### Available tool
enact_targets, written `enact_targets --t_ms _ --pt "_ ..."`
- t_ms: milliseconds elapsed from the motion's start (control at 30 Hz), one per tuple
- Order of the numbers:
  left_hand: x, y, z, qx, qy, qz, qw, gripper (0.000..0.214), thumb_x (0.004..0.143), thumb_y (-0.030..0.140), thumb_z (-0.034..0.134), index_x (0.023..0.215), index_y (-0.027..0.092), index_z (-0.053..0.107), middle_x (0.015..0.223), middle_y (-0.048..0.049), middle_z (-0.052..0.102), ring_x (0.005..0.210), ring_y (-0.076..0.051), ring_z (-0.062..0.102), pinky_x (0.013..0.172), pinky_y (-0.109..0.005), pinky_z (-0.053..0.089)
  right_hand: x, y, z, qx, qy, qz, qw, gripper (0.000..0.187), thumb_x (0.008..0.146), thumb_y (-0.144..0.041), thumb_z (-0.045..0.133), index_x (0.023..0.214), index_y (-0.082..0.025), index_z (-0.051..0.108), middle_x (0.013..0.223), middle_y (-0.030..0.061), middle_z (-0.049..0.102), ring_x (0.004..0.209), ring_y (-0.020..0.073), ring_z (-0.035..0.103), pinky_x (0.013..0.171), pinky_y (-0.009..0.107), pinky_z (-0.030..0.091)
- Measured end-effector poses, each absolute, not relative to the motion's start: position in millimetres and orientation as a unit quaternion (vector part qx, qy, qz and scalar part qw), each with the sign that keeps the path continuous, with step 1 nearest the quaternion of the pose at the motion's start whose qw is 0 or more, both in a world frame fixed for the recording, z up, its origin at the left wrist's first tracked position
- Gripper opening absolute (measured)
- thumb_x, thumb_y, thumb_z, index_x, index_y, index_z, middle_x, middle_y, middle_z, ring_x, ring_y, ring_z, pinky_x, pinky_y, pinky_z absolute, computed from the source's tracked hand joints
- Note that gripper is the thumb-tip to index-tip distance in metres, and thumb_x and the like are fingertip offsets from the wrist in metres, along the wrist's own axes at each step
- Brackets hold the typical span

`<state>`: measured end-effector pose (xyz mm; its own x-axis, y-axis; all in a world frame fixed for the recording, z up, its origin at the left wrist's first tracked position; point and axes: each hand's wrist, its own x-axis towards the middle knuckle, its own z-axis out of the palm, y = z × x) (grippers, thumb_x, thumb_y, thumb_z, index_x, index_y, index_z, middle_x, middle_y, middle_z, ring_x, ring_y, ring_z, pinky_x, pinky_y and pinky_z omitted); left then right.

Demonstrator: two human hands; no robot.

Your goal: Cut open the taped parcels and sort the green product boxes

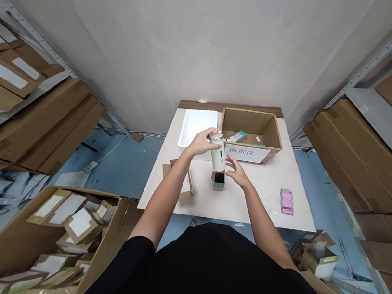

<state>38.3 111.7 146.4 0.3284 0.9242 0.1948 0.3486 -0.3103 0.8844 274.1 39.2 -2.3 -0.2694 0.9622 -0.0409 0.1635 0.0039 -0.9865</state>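
Observation:
My left hand (202,143) is wrapped round the upper part of a cream-coloured tumbler (218,160) with a silver lid and dark lettering. The tumbler tilts slightly, its base just above a small open green box (218,186). Close to the tumbler's lower right side is my right hand (237,173), fingers apart; whether a fingertip touches it I cannot tell. Left of the green box lies an opened brown carton (185,193), partly covered by my left forearm.
A white foam box (184,133) and a labelled cardboard box (273,150) holding small green packages stand at the table's back. A pixelated pink item (286,201) lies at right. Shelves of cartons flank the table (231,208); a large carton (4,237) of parcels stands lower left.

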Motion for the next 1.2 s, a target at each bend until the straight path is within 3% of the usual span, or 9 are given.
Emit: enact_targets --t_ms 133,267,367,567,700,867,1033,1100,1200 --pt "41.3 107.5 101.2 0.705 0.476 0.371 0.374 0.072 0.068 0.028 0.086 0.136 0.017 0.066 0.119 -0.0049 0.074 0.103 -0.021 0.068 0.094 -0.031 0.055 269.0 37.2 -66.1 -0.677 -0.508 0.470 0.249 0.080 0.069 -0.035 0.087 0.144 -0.017 0.065 0.132 0.0179 0.072 0.117 0.0322 0.072 0.096 0.042 0.059" --pt "47.0 102.5 47.8 0.688 0.483 0.362 0.404 0.071 0.067 0.026 0.086 0.134 0.017 0.065 0.116 -0.0053 0.073 0.100 -0.020 0.067 0.091 -0.030 0.055 251.2 33.7 -103.3 -0.730 -0.506 0.415 0.196 0.030 0.085 -0.047 0.075 0.088 -0.017 0.079 0.091 0.0133 0.079 0.093 0.0307 0.076 0.076 0.034 0.057" --pt "47.9 94.8 12.3 0.680 0.486 0.358 0.415 0.072 0.066 0.027 0.087 0.135 0.017 0.065 0.121 -0.0070 0.073 0.101 -0.021 0.068 0.093 -0.032 0.055 246.2 32.9 -117.0 -0.745 -0.488 0.409 0.199 0.058 0.102 -0.056 0.047 0.059 -0.021 0.066 0.070 0.0130 0.075 0.077 0.0269 0.073 0.063 0.031 0.050" --pt "50.9 75.7 -30.8 0.691 0.491 0.331 0.415 0.073 0.072 0.029 0.086 0.140 0.017 0.064 0.128 -0.0097 0.073 0.103 -0.022 0.070 0.094 -0.033 0.057 251.2 27.4 -131.1 -0.729 -0.463 0.449 0.230 0.064 0.099 -0.066 0.044 0.056 -0.022 0.062 0.068 0.0109 0.074 0.074 0.0225 0.071 0.060 0.027 0.048" --pt "57.9 69.2 -52.5 0.766 0.465 0.228 0.380 0.073 0.070 0.022 0.085 0.141 0.024 0.067 0.136 -0.0079 0.072 0.121 -0.029 0.068 0.108 -0.039 0.053 249.5 23.1 -134.7 -0.711 -0.481 0.446 0.254 0.065 0.096 -0.070 0.044 0.052 -0.024 0.057 0.063 0.0084 0.070 0.070 0.0225 0.069 0.060 0.028 0.046" --pt "62.3 59.4 -89.8 0.808 0.465 0.144 0.332 0.067 0.067 0.020 0.090 0.131 0.028 0.074 0.148 -0.0084 0.066 0.148 -0.036 0.048 0.124 -0.051 0.041 245.3 19.7 -135.0 -0.708 -0.485 0.438 0.267 0.068 0.093 -0.078 0.042 0.051 -0.025 0.052 0.056 0.0055 0.063 0.066 0.0217 0.065 0.058 0.027 0.044" --pt "54.3 43.2 -114.1 0.773 0.489 0.159 0.372 0.047 0.078 0.037 0.087 0.123 0.026 0.078 0.166 -0.0101 0.048 0.162 -0.040 0.029 0.130 -0.057 0.029 243.8 17.2 -133.1 -0.710 -0.491 0.427 0.269 0.065 0.093 -0.074 0.041 0.051 -0.025 0.050 0.055 0.0044 0.061 0.065 0.0205 0.062 0.058 0.027 0.043" --pt "47.5 37.8 -119.2 0.728 0.529 0.220 0.376 0.045 0.090 0.041 0.076 0.132 0.025 0.074 0.166 -0.0120 0.049 0.161 -0.037 0.032 0.131 -0.055 0.029 242.4 15.3 -132.9 -0.711 -0.490 0.425 0.271 0.063 0.094 -0.070 0.042 0.052 -0.025 0.050 0.057 0.0041 0.061 0.066 0.0207 0.063 0.060 0.027 0.045" --pt "39.8 29.6 -128.6 0.601 0.628 0.281 0.407 0.045 0.100 0.040 0.059 0.140 0.020 0.067 0.151 -0.0166 0.063 0.147 -0.032 0.052 0.125 -0.052 0.037 237.7 10.2 -133.9 -0.714 -0.489 0.421 0.271 0.056 0.094 -0.066 0.047 0.058 -0.024 0.056 0.060 0.0031 0.063 0.072 0.0219 0.067 0.064 0.027 0.049"
